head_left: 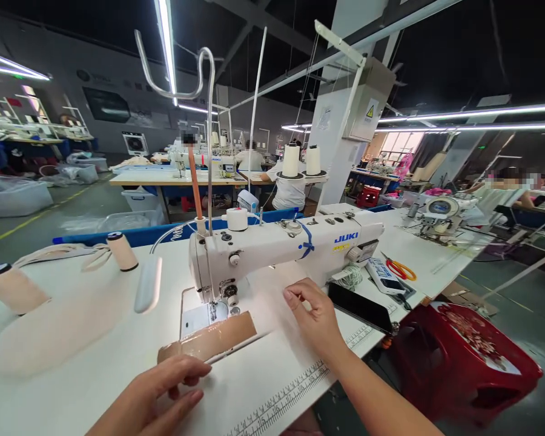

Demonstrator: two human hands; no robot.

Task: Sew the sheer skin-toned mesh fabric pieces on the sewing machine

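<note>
Ideally, I avoid the presser foot (215, 311): left hand (161, 387) at its seven o'clock, fingers apart; right hand (315, 315) at three, grip unclear.

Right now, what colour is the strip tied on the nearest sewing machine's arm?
The strip is blue, seen best in the head view.

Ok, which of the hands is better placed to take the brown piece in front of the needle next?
Left, I'd say. The left hand is beside the brown piece, thumb and fingers apart; the right hand is farther off, thumb and forefinger close together.
</note>
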